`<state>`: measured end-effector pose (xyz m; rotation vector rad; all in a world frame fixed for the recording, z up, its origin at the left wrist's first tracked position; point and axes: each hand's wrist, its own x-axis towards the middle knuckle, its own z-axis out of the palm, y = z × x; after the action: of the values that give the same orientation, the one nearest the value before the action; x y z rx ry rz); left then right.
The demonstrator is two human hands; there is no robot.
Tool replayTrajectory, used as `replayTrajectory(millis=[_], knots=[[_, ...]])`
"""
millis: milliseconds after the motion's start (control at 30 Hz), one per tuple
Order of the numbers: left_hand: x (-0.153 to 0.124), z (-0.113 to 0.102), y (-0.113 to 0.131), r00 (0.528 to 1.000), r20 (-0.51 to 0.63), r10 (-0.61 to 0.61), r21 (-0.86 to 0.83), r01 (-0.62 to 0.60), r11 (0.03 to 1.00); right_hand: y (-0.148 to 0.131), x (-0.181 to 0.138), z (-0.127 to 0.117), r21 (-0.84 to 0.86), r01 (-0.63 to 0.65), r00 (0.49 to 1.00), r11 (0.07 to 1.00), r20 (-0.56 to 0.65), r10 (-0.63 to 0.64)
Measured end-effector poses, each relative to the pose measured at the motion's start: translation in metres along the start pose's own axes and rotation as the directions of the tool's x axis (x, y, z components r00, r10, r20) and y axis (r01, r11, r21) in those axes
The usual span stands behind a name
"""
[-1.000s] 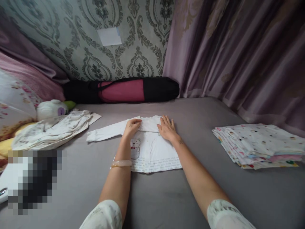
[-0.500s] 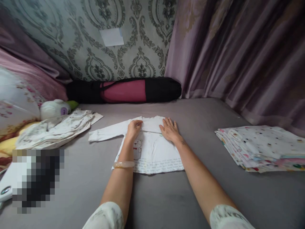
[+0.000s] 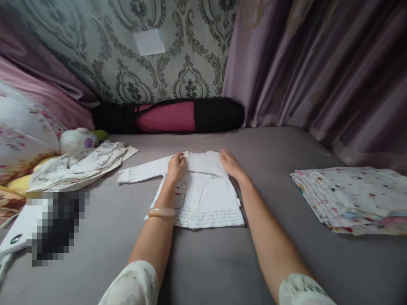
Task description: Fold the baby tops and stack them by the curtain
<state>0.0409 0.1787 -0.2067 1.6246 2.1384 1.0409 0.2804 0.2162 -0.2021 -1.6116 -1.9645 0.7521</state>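
Right hand [image 3: 231,165] has slid to the edge of the baby shirt [image 3: 203,199], flat and open; left hand [image 3: 176,167] curls, pinching its shoulder. One sleeve's folded in, the other sleeve [image 3: 140,173] isn't.

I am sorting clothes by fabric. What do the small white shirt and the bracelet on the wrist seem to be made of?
The small white shirt looks like soft, matte cotton knit: it lies limp and flat, with a printed bear and no shine. The bracelet seems pale stone, perhaps jade, or glass: rigid, smooth, slightly translucent, glossy.
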Motion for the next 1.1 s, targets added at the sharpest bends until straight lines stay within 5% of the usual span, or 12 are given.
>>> replayTrajectory(millis=[100, 167, 267, 467, 633, 833, 1100], knots=[[-0.001, -0.002, 0.002, 0.998, -0.007, -0.061, -0.024, 0.061, 0.998, 0.022, 0.016, -0.018, 0.347, -0.105, 0.957, 0.932, -0.221, 0.19], [-0.003, -0.002, 0.003, 0.997, -0.006, -0.082, -0.018, 0.082, 0.996, 0.035, 0.021, -0.023, 0.484, -0.165, 0.917, 0.86, -0.246, 0.315], [-0.005, -0.003, 0.004, 0.998, -0.003, -0.062, 0.025, 0.062, 0.998, 0.042, 0.019, -0.019, 0.515, -0.18, 0.915, 0.838, -0.226, 0.335], [-0.008, -0.005, 0.006, 1.0, 0.007, -0.003, 0.045, 0.003, 0.999, 0.014, 0.001, -0.005, 0.079, -0.118, 0.956, 0.99, -0.259, 0.135], [-0.011, -0.008, 0.011, 1.0, 0.024, -0.01, 0.033, 0.009, 0.999, -0.008, -0.011, 0.002, -0.25, -0.022, 0.98, 0.968, -0.198, -0.029], [-0.011, -0.006, 0.012, 0.998, 0.052, 0.026, 0.028, -0.028, 0.999, -0.016, -0.019, 0.023, -0.366, 0.048, 0.996, 0.929, -0.055, -0.073], [-0.009, 0.003, 0.005, 0.989, 0.064, 0.135, 0.064, -0.139, 0.988, -0.012, -0.019, 0.034, -0.432, 0.027, 0.998, 0.901, -0.044, -0.051]])
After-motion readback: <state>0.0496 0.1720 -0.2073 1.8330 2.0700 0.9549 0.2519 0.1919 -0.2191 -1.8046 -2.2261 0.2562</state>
